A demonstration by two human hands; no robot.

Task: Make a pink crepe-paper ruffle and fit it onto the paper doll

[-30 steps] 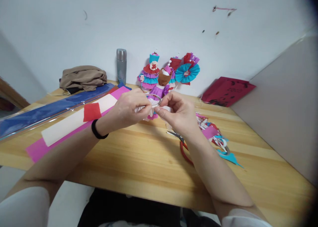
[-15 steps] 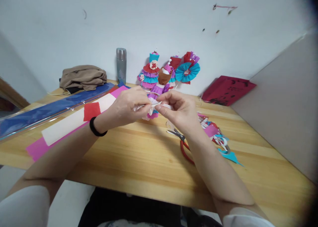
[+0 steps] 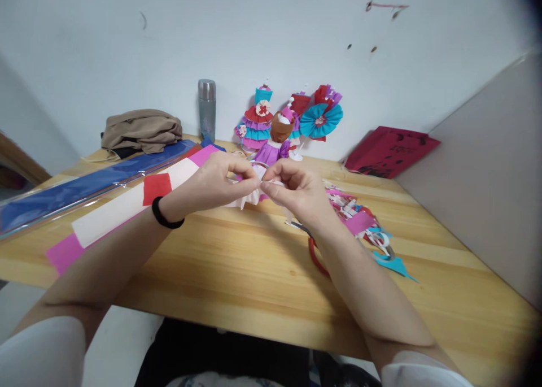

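A gathered white paper strip (image 3: pixel 251 197) hangs between my two hands, in front of the paper dolls. My left hand (image 3: pixel 220 178) pinches it with thumb and forefinger, wearing a black band at the wrist. Fingertips of my right hand (image 3: pixel 296 186) grip the same strip, almost touching the left ones. Right behind is a doll with a purple dress (image 3: pixel 268 152) and a brown wrap; its lower part is hidden by the hands. Red-handled scissors (image 3: pixel 315 257) lie beneath my right forearm, partly covered.
Paper sheets (image 3: pixel 108 213) with a red square (image 3: pixel 156 188) lie at left, near a brown cloth (image 3: pixel 141 130) and a metal flask (image 3: pixel 207 110). Coloured scraps (image 3: pixel 359 222) are on the right, a red bag (image 3: pixel 389 152) behind. More dolls (image 3: pixel 258 116) lean against the wall.
My fingertips have come closer together, and the white strip now hangs lower on both sides. The view has shifted slightly, and the scissors are more covered by my right arm.
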